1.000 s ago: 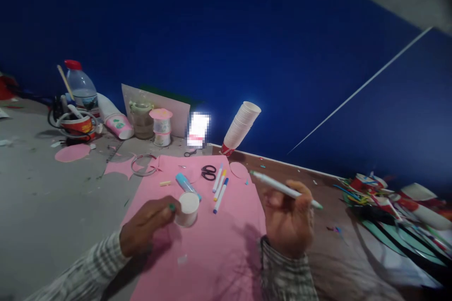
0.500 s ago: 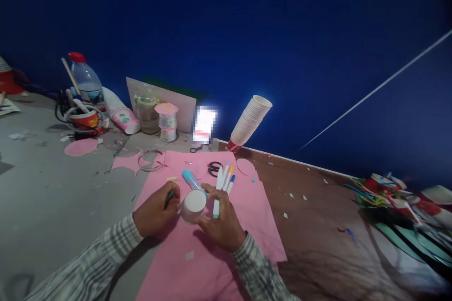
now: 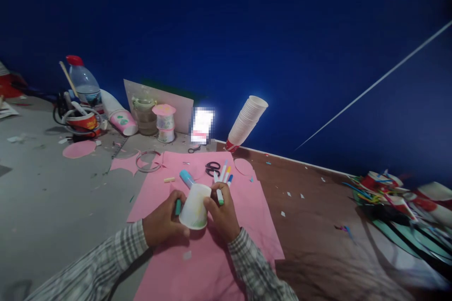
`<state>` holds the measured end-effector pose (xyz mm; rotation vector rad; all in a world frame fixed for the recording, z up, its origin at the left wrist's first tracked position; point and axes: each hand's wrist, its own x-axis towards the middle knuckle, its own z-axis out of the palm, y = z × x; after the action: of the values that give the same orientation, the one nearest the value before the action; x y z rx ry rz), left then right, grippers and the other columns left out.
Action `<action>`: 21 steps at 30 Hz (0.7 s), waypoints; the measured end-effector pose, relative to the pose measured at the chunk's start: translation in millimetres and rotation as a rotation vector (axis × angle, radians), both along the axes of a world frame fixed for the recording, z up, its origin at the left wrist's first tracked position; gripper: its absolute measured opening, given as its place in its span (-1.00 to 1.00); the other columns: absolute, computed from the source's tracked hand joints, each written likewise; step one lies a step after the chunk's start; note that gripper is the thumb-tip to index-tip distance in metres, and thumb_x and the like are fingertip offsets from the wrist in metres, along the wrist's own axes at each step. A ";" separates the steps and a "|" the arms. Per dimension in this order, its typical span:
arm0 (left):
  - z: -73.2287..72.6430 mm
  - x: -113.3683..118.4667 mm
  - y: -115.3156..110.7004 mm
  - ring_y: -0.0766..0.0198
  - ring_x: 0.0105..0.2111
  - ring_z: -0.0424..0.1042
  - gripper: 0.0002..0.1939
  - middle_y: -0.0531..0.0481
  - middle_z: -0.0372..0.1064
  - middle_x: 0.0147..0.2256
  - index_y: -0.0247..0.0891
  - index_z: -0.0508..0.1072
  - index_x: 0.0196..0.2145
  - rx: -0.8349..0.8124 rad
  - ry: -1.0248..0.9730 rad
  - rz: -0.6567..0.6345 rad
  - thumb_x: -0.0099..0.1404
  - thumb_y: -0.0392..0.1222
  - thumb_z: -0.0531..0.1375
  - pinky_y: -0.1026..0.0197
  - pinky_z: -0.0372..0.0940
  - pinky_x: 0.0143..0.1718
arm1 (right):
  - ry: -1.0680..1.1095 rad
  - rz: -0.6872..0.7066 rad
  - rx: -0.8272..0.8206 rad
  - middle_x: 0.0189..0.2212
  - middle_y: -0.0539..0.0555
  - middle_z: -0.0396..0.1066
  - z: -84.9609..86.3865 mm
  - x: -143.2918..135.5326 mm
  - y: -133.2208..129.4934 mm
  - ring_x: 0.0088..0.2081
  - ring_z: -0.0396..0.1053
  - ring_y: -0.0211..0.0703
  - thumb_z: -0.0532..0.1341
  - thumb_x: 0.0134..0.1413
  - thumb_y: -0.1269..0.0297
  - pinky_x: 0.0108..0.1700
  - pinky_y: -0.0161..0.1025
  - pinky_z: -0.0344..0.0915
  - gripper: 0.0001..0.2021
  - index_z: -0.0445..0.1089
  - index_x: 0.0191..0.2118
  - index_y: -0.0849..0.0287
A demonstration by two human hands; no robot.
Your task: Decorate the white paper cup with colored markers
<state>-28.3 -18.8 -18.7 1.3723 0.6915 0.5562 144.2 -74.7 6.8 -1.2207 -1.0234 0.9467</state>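
Note:
A white paper cup [image 3: 195, 207], mouth down and slightly tilted, is between my hands above the pink paper [image 3: 212, 268]. Faint green and yellow marks show on its side. My right hand [image 3: 223, 211] grips the cup's right side and also holds a white marker [image 3: 220, 194] with a green end. On the cup's left, my left hand [image 3: 164, 220] is closed around a green marker cap [image 3: 178, 207], its fingers near the cup's rim. Just behind the cup lies a blue tube [image 3: 186, 178]. More markers [image 3: 225, 172] and black scissors [image 3: 213, 169] lie beyond my right hand.
A tall leaning stack of cups [image 3: 247, 122] stands at the back, right of a lit, blurred phone [image 3: 202, 125]. A bottle [image 3: 84, 84], decorated cups [image 3: 165, 123] and a jar [image 3: 144, 115] stand back left. Ribbons and cups [image 3: 383, 188] crowd the far right.
The cup has turned from showing its round base to showing its side, with the rim now toward me. Both hands have shifted around it, and the view has moved slightly.

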 end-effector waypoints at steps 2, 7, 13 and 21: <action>2.3 5.8 -3.9 0.11 -0.41 0.24 -0.34 0.03 0.26 -0.39 -0.18 0.23 -0.25 -0.122 -0.203 -0.017 -0.37 -0.23 0.39 0.09 0.19 -0.41 | 0.064 0.000 -0.018 -0.58 -0.18 0.13 -0.5 -1.6 1.0 -0.60 0.12 -0.28 0.25 -0.12 0.35 -0.55 -0.38 0.17 -0.78 0.20 -0.33 0.07; 12.1 13.8 -7.4 -0.05 -0.20 0.22 -0.30 -0.15 0.30 -0.20 -0.23 0.26 -0.08 -0.305 -0.386 -0.175 -0.24 -0.17 0.35 -0.02 0.13 -0.18 | 0.063 -0.018 -0.009 -0.60 -0.19 0.13 -3.4 -5.2 3.6 -0.63 0.11 -0.30 0.25 -0.14 0.39 -0.58 -0.41 0.15 -0.80 0.21 -0.36 0.07; 6.8 13.4 -4.0 0.00 -0.32 0.28 -0.34 -0.11 0.38 -0.31 -0.25 0.26 -0.06 -0.337 -0.324 -0.151 -0.19 -0.29 0.32 0.07 0.21 -0.36 | 0.027 -0.066 0.018 -0.57 -0.16 0.24 -9.3 -8.4 7.0 -0.56 0.26 -0.22 0.26 -0.15 0.39 -0.51 -0.34 0.27 -0.79 0.24 -0.35 0.06; 8.1 13.2 -3.7 0.00 -0.43 0.31 -0.41 -0.15 0.39 -0.40 -0.30 0.32 -0.14 -0.413 -0.262 -0.044 -0.20 -0.26 0.32 0.06 0.23 -0.51 | -0.187 -0.509 0.409 -0.52 0.00 0.46 17.7 1.1 -20.4 -0.47 0.42 0.01 0.12 0.06 0.34 -0.32 0.00 0.36 -0.88 0.39 -0.30 0.04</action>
<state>-15.1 -22.4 -10.6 0.9084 0.5251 0.5125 145.3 -95.1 24.5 -1.1524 -0.9279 0.2164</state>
